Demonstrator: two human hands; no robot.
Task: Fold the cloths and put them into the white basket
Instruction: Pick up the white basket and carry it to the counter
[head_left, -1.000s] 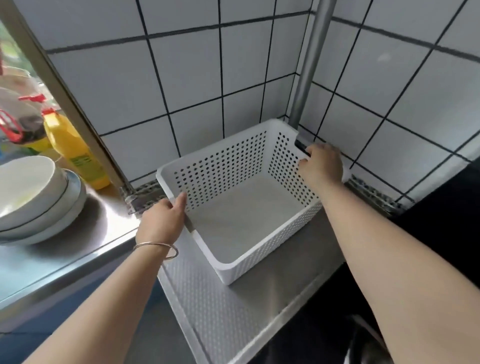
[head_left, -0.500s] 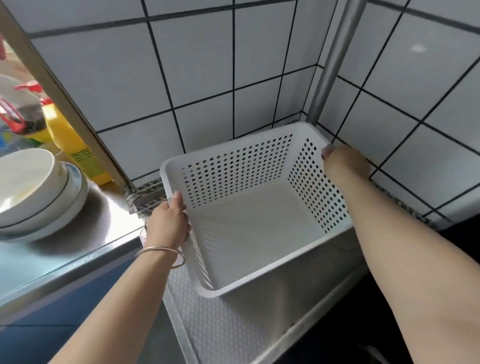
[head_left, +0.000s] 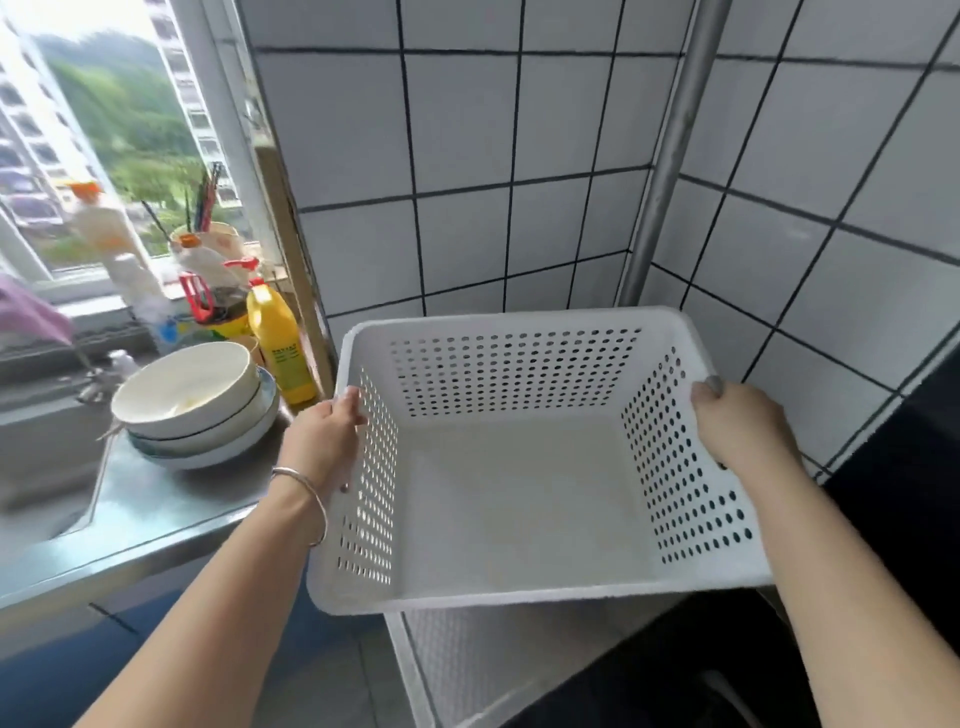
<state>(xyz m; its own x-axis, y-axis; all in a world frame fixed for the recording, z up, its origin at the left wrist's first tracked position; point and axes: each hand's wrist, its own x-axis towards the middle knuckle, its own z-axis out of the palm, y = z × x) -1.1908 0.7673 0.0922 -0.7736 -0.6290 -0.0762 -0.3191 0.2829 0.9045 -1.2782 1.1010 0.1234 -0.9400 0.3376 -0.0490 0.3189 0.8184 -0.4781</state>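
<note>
Both hands grasp one white basket (head_left: 519, 499): my left hand (head_left: 324, 441) curls over its left rim, my right hand (head_left: 743, 426) over its right rim. It hangs empty between them, above the steel shelf (head_left: 467, 670), long axis running hand to hand, neither nearer. No cloths show. Three bowls (head_left: 192, 405) sit stacked to my left.
</note>
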